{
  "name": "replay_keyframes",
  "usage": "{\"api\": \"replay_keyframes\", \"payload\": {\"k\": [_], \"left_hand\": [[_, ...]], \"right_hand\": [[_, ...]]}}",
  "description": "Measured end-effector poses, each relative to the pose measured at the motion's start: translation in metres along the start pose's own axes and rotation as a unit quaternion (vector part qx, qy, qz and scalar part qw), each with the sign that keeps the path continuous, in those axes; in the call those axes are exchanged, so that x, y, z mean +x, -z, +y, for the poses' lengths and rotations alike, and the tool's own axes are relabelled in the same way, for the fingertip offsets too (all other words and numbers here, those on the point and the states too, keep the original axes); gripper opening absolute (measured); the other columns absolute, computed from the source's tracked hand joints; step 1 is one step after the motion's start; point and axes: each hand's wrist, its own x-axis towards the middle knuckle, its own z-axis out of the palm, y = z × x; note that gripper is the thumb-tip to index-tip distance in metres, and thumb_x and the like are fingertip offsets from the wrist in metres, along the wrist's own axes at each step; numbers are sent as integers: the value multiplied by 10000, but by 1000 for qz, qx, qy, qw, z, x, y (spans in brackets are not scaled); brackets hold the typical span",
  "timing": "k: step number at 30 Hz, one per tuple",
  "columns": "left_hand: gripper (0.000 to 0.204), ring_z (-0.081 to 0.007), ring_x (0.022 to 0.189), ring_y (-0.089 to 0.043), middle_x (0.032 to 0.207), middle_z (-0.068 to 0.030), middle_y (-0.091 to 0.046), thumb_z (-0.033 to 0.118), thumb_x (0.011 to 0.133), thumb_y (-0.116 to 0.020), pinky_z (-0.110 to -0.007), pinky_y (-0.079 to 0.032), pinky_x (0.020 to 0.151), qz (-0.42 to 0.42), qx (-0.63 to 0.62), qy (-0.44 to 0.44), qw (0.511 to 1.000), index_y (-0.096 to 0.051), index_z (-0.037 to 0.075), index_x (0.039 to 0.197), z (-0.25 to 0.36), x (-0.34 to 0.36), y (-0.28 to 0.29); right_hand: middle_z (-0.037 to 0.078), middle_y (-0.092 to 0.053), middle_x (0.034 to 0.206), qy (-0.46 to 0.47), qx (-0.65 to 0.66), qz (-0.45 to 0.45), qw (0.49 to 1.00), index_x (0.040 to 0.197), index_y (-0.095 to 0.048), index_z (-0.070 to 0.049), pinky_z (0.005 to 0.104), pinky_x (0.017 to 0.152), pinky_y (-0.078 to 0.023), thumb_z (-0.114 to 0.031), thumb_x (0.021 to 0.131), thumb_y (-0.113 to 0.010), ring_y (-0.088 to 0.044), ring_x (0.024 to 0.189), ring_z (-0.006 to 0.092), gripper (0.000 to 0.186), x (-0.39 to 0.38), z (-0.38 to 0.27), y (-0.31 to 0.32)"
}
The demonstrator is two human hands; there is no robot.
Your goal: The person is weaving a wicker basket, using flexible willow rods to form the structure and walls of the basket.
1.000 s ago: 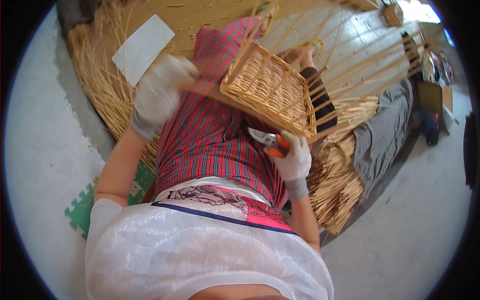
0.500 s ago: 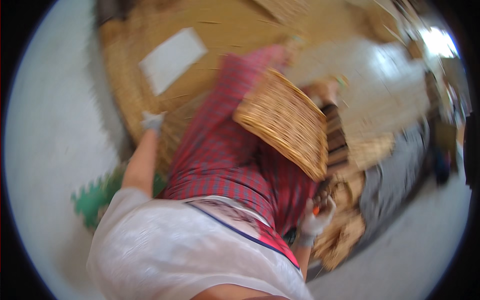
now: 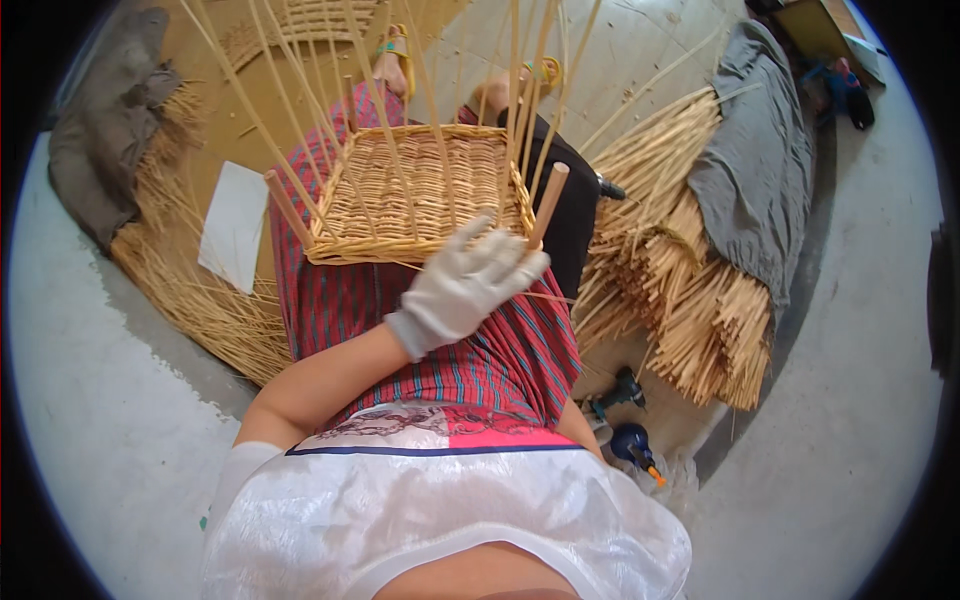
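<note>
Head view: left hand [image 3: 467,283], loosely spread, at near edge of woven basket [image 3: 421,172].

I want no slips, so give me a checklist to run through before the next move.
1. Basket over the lap: ok, its woven base lies across it.
2. Near corner posts in place: ok, both show.
3. Thin stakes untangled: cannot tell, several overlap.
4. Left hand gloved and at the basket: ok, by the near edge, toward the right corner.
5. Firm hold there: cannot tell, blurred.
6. Right hand in view: not ok, it does not show.
</note>
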Motion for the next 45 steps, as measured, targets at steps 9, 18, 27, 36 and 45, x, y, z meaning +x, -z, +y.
{"api": "replay_keyframes", "payload": {"k": [9,18,27,36,45], "left_hand": [[498,-243,797,-629,934,-79,-609,110,880,-596,-400,-486,710,-14,-20,104,994,-568,201,1369,-33,44,44],[338,-290,903,-644,964,-64,-594,162,786,-770,-523,-491,918,143,-213,87,963,-662,185,1105,1,-81,123],[432,-182,937,-606,1115,-101,-581,288,1021,-571,-510,-437,1073,336,-482,290,755,-450,89,1385,-39,-86,104],[499,-292,1263,-583,1229,-151,-664,79,971,-612,-444,-411,1111,207,-482,438,730,-408,17,1423,-48,-73,114],[301,-383,1311,-541,1215,-192,-648,29,979,-497,-483,-361,1150,161,-461,405,773,-441,-18,1271,-67,-80,110]], "right_hand": [[75,-690,1097,130,56,141,980,1155,-658,1,351,890,-529,-85,942,-641,-638,950,189,231,27,-155,81],[98,-667,1237,221,218,-118,943,1199,-685,10,314,990,-456,-305,1013,-606,-601,1131,181,374,6,-395,30],[-18,-629,1093,177,314,-27,932,1391,-547,43,208,706,-408,-245,1028,-603,-474,781,20,467,-97,-395,11],[213,-539,1396,119,304,-63,943,856,-687,-36,315,842,-495,-275,948,-718,-609,1051,170,258,-97,-437,43],[208,-626,1257,177,237,-10,955,732,-681,-33,400,957,-462,-157,874,-754,-562,1242,295,201,-92,-448,45]]}}
